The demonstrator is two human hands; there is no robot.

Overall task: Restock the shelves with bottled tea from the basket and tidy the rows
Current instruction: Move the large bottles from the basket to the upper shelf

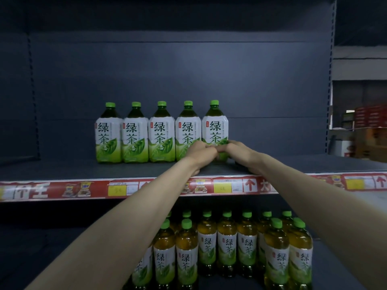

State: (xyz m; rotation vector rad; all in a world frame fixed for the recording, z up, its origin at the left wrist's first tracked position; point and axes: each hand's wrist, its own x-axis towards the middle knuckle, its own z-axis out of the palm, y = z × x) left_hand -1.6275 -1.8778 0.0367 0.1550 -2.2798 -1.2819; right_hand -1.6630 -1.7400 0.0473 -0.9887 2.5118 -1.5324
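Tea bottle upright at right end of a five-bottle row on upper shelf, both arms outstretched, left hand and right hand gripping its lower part, green cap, white-and-green label

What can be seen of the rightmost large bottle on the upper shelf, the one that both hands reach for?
The rightmost large bottle looks like clear plastic, with dark tea showing at its shoulders, a bright green cap, and a white wrap label with big green characters, a small red mark and green leaves low down. It stands upright on the upper shelf, last in a row of five, close beside its neighbour bottle. The left hand and right hand grip its lower part and hide it.
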